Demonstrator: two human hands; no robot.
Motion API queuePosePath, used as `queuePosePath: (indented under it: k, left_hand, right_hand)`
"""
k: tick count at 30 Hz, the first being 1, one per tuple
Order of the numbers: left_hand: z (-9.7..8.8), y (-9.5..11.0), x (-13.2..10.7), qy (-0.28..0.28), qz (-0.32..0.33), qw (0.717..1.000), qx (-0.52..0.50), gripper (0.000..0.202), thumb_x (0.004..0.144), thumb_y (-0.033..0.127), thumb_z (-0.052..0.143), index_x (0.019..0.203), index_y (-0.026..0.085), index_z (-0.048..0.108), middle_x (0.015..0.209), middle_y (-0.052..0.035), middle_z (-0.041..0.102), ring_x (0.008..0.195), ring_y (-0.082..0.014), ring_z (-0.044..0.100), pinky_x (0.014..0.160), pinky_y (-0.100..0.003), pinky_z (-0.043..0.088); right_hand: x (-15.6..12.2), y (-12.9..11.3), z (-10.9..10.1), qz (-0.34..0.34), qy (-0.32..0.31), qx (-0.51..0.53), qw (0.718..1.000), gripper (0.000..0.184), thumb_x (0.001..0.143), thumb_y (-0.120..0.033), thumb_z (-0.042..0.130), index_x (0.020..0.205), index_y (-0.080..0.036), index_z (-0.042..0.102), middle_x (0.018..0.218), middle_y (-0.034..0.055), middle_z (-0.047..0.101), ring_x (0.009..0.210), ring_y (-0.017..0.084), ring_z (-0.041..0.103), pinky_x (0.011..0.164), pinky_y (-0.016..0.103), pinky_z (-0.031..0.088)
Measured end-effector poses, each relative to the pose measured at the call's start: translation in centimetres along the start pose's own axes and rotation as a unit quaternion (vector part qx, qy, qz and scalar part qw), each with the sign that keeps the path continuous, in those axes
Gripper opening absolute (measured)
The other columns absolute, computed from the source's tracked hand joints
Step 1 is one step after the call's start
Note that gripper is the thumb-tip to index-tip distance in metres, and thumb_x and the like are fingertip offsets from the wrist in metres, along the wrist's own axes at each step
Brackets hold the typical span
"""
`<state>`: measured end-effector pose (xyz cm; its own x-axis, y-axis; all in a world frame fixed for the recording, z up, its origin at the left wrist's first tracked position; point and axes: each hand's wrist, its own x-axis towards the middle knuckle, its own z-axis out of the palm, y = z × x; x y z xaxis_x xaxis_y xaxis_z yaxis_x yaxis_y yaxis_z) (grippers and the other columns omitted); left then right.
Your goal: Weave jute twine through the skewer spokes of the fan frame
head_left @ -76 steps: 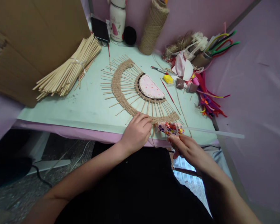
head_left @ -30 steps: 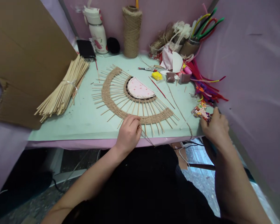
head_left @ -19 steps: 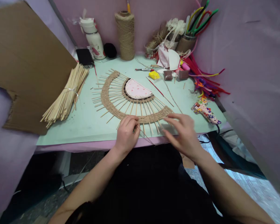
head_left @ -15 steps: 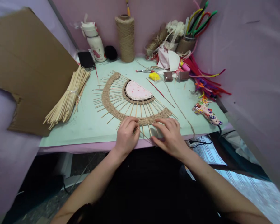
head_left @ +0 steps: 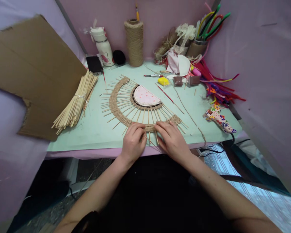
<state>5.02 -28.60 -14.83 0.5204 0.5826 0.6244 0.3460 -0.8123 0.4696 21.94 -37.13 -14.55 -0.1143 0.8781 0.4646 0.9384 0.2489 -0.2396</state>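
On the table (head_left: 87,139) lies a half-round stick fan (head_left: 145,108), twine-woven, pink-centred

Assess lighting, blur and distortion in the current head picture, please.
Head view, centre: soft light on the tabletop, the woven piece reasonably sharp; head view, lower right: a bright bluish patch; head view, bottom: black clothing loses nearly all detail; head view, right: the right forearm looks stretched, probably wide-angle distortion.
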Motion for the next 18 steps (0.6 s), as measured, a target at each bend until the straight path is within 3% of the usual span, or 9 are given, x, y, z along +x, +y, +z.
queuePosePath:
  k: [5,10,18]
  left_hand:
    - [0.0,0.0,-0.2,-0.003,-0.005,1.0,0.002,0.013,0.085,0.006,0.052,0.082,0.018,0.058,0.096,-0.008,0.068,0.097,-0.0194,0.063,0.101,-0.045,0.048]
    - [-0.5,-0.1,-0.5,-0.013,-0.001,1.0,0.025,0.013,0.085,0.007,0.053,0.084,0.018,0.06,0.101,-0.0089,0.068,0.1,-0.0202,0.062,0.105,-0.047,0.043]
    - [-1.7,-0.1,-0.6,0.022,0.084,0.991,0.104,0.016,0.084,0.011,0.059,0.096,0.02,0.065,0.108,-0.0092,0.069,0.108,-0.0231,0.061,0.111,-0.054,0.032]
  right_hand:
    - [-0.3,0.2,0.0,-0.028,-0.031,-0.001,0.999,0.051,0.09,-0.026,0.054,0.138,-0.012,0.046,0.139,0.0173,0.053,0.131,0.029,0.048,0.112,0.051,0.036]
    - [-0.3,0.2,0.3,-0.041,-0.003,-0.011,0.999,0.045,0.093,-0.025,0.053,0.136,-0.01,0.05,0.137,0.0167,0.057,0.131,0.03,0.048,0.108,0.048,0.042]
    - [0.6,0.1,-1.0,-0.037,0.018,0.003,0.999,0.041,0.093,-0.023,0.053,0.133,-0.012,0.053,0.132,0.0173,0.059,0.126,0.029,0.053,0.105,0.049,0.047]
